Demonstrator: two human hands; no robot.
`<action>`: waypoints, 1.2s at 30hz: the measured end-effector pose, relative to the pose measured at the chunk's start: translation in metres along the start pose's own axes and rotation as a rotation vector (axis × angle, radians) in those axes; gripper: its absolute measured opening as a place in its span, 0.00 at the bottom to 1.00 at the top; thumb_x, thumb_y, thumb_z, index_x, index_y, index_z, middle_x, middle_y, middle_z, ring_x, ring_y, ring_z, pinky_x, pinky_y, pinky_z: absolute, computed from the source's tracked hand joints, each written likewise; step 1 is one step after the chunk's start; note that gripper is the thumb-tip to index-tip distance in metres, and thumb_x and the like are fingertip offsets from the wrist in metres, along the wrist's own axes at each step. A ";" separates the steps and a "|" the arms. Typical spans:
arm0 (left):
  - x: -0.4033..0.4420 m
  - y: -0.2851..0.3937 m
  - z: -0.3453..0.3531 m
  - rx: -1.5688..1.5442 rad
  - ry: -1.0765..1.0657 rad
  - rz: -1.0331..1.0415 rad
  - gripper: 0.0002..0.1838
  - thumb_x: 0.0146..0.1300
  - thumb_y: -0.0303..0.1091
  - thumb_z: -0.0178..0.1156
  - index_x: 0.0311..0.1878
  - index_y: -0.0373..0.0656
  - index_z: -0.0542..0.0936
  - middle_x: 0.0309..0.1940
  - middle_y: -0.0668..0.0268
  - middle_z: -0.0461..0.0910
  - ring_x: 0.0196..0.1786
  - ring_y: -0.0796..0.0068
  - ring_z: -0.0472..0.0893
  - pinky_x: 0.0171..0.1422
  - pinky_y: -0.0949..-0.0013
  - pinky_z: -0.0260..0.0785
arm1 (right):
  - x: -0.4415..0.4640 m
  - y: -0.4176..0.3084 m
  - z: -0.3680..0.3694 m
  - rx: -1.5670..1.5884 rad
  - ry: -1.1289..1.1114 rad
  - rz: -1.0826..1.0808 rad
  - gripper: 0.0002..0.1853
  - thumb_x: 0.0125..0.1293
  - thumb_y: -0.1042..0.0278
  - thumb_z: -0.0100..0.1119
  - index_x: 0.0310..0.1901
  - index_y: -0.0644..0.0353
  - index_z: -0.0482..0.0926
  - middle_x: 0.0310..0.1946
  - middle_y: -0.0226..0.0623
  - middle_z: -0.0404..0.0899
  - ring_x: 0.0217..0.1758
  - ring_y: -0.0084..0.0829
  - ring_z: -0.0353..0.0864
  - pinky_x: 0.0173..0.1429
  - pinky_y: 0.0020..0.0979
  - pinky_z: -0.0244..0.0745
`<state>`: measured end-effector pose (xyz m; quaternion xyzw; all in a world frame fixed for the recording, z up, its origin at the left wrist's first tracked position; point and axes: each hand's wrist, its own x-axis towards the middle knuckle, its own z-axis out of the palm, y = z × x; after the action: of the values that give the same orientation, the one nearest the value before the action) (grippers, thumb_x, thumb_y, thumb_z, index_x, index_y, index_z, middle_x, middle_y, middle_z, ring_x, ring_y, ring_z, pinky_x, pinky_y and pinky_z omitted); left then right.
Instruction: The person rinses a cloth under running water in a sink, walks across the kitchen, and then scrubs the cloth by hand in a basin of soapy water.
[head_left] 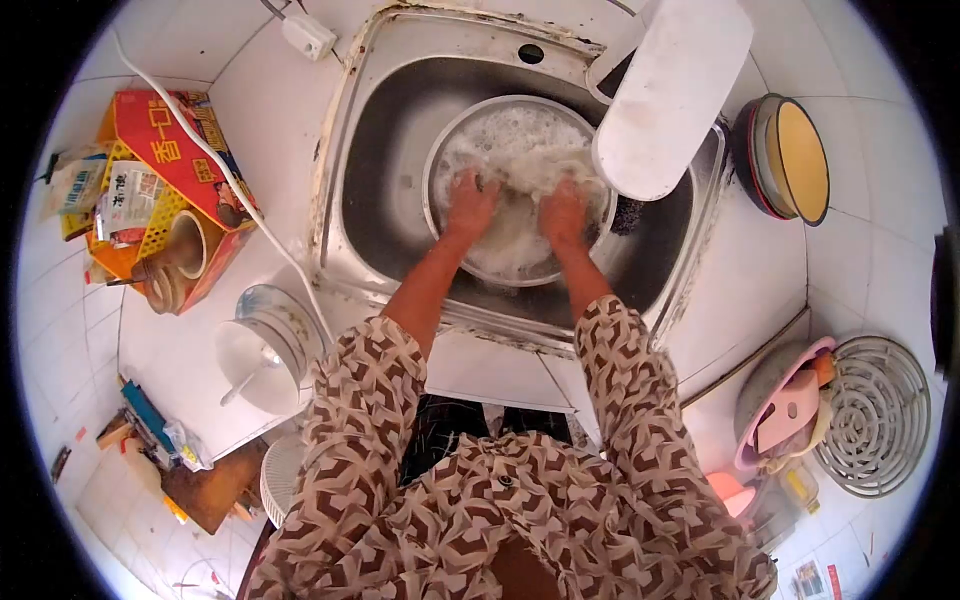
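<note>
A round metal basin (436, 150) of cloudy, foamy water stands in the steel sink (385, 130). In it lies a pale, wet, stringy mass (545, 168), perhaps cloth; its kind is unclear. My left hand (473, 203) is at the basin's left half, fingers curled in at the edge of this mass and partly under foam. To the right, my right hand (563, 207) presses into the same mass, its fingers bent and mostly hidden by it. The two hands are a short distance apart.
A white faucet-like fixture (670, 100) overhangs the sink's right side. Nested bowls (800, 160) stand at far right, above a pink basin (750, 430) and a coiled rack (875, 415). On the left are a red box (165, 130), stacked bowls (255, 350) and a white cable (215, 160).
</note>
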<state>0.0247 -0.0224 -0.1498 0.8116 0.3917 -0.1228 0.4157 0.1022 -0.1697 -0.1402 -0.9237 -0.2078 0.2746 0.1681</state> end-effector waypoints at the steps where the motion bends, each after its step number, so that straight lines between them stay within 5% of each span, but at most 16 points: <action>1: -0.008 0.016 -0.005 -0.446 -0.093 -0.168 0.29 0.62 0.50 0.53 0.61 0.41 0.66 0.58 0.54 0.69 0.60 0.55 0.67 0.64 0.57 0.61 | 0.000 0.002 0.014 0.069 0.102 -0.010 0.18 0.54 0.69 0.52 0.47 0.67 0.74 0.47 0.55 0.74 0.54 0.49 0.72 0.57 0.43 0.66; 3: -0.030 0.057 -0.021 -1.341 -0.283 -0.506 0.30 0.64 0.55 0.48 0.58 0.40 0.69 0.54 0.57 0.73 0.55 0.59 0.72 0.60 0.60 0.65 | 0.000 -0.008 0.033 0.300 0.068 0.024 0.17 0.54 0.69 0.53 0.45 0.66 0.74 0.45 0.55 0.73 0.51 0.49 0.72 0.54 0.42 0.67; 9: -0.009 0.052 -0.022 -1.592 -0.773 -0.323 0.29 0.65 0.58 0.44 0.57 0.44 0.72 0.49 0.60 0.76 0.48 0.64 0.75 0.54 0.58 0.68 | -0.099 -0.100 -0.081 0.441 0.048 -0.188 0.14 0.53 0.66 0.57 0.40 0.65 0.75 0.46 0.52 0.68 0.48 0.50 0.69 0.54 0.43 0.66; 11: -0.035 0.076 -0.042 -1.535 -0.702 -0.405 0.25 0.66 0.53 0.44 0.55 0.44 0.72 0.48 0.61 0.75 0.47 0.66 0.75 0.52 0.60 0.69 | -0.108 -0.113 -0.074 0.418 0.224 -0.317 0.14 0.53 0.65 0.59 0.39 0.64 0.76 0.46 0.51 0.66 0.48 0.52 0.68 0.54 0.46 0.65; 13: -0.047 0.083 -0.043 -0.994 -0.557 -0.180 0.21 0.67 0.48 0.45 0.53 0.44 0.72 0.47 0.62 0.75 0.46 0.67 0.75 0.50 0.61 0.70 | -0.099 -0.112 -0.065 0.344 0.382 -0.404 0.14 0.52 0.64 0.62 0.39 0.63 0.76 0.47 0.52 0.66 0.49 0.53 0.66 0.54 0.50 0.62; 14: -0.048 0.079 -0.029 -0.479 -0.430 0.067 0.19 0.67 0.45 0.46 0.53 0.43 0.72 0.47 0.63 0.74 0.45 0.68 0.76 0.49 0.62 0.70 | -0.083 -0.106 -0.057 0.326 0.412 -0.348 0.15 0.51 0.64 0.62 0.39 0.62 0.76 0.47 0.53 0.66 0.50 0.53 0.66 0.55 0.50 0.62; 16: -0.050 0.072 -0.008 -0.510 -0.281 0.056 0.17 0.67 0.41 0.46 0.53 0.43 0.71 0.48 0.64 0.73 0.46 0.68 0.75 0.48 0.63 0.71 | -0.038 -0.083 -0.038 0.344 0.494 -0.210 0.17 0.50 0.63 0.63 0.40 0.62 0.76 0.46 0.52 0.67 0.52 0.51 0.66 0.56 0.48 0.62; 18: -0.049 0.068 0.004 -1.588 -0.210 -0.459 0.16 0.66 0.38 0.46 0.54 0.43 0.70 0.50 0.64 0.72 0.49 0.68 0.74 0.49 0.64 0.71 | -0.010 -0.066 -0.043 0.471 0.532 -0.110 0.18 0.50 0.63 0.64 0.42 0.61 0.77 0.45 0.52 0.67 0.52 0.50 0.66 0.56 0.47 0.62; 21: -0.053 0.079 -0.012 -1.476 -0.295 -0.494 0.12 0.67 0.36 0.45 0.50 0.45 0.71 0.46 0.66 0.75 0.44 0.69 0.75 0.48 0.63 0.70 | -0.013 -0.065 -0.062 0.542 0.459 -0.136 0.19 0.50 0.64 0.63 0.45 0.57 0.77 0.45 0.50 0.68 0.53 0.48 0.66 0.57 0.44 0.62; 23: -0.013 0.007 0.020 -1.153 -0.425 0.024 0.15 0.66 0.37 0.45 0.53 0.45 0.70 0.49 0.64 0.73 0.51 0.67 0.73 0.52 0.60 0.70 | -0.042 -0.071 -0.054 0.333 0.412 -0.268 0.19 0.51 0.65 0.63 0.46 0.55 0.77 0.46 0.48 0.67 0.54 0.47 0.66 0.59 0.42 0.62; 25: -0.005 -0.021 0.034 -1.078 -0.437 0.130 0.17 0.66 0.38 0.45 0.55 0.44 0.70 0.50 0.63 0.73 0.53 0.66 0.73 0.53 0.59 0.70 | -0.086 -0.102 -0.063 0.498 0.274 -0.248 0.17 0.52 0.65 0.62 0.46 0.54 0.77 0.46 0.46 0.67 0.54 0.47 0.66 0.60 0.41 0.61; 30: -0.052 0.047 0.004 -1.556 -0.180 -0.553 0.18 0.66 0.43 0.47 0.54 0.44 0.72 0.49 0.64 0.75 0.49 0.65 0.76 0.54 0.59 0.69 | -0.028 -0.065 -0.019 0.490 0.416 -0.177 0.15 0.60 0.60 0.55 0.45 0.59 0.75 0.44 0.48 0.71 0.48 0.49 0.72 0.54 0.39 0.67; 33: -0.069 0.075 -0.035 -1.501 -0.243 -0.613 0.18 0.68 0.35 0.48 0.59 0.42 0.68 0.52 0.63 0.74 0.49 0.66 0.77 0.55 0.65 0.70 | 0.000 -0.032 -0.043 0.326 0.235 -0.218 0.19 0.63 0.58 0.52 0.52 0.59 0.71 0.48 0.50 0.71 0.48 0.50 0.73 0.54 0.38 0.68; 36: -0.049 0.031 -0.021 -1.285 -0.013 -0.100 0.20 0.63 0.31 0.53 0.59 0.40 0.70 0.48 0.63 0.76 0.50 0.66 0.76 0.56 0.61 0.68 | 0.004 -0.018 -0.056 0.118 0.223 -0.184 0.22 0.64 0.57 0.49 0.57 0.57 0.67 0.56 0.50 0.66 0.55 0.49 0.70 0.58 0.44 0.64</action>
<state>0.0123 -0.0431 -0.0930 0.3809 0.4220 0.1120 0.8151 0.1321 -0.1627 -0.0902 -0.9141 -0.2550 0.1655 0.2685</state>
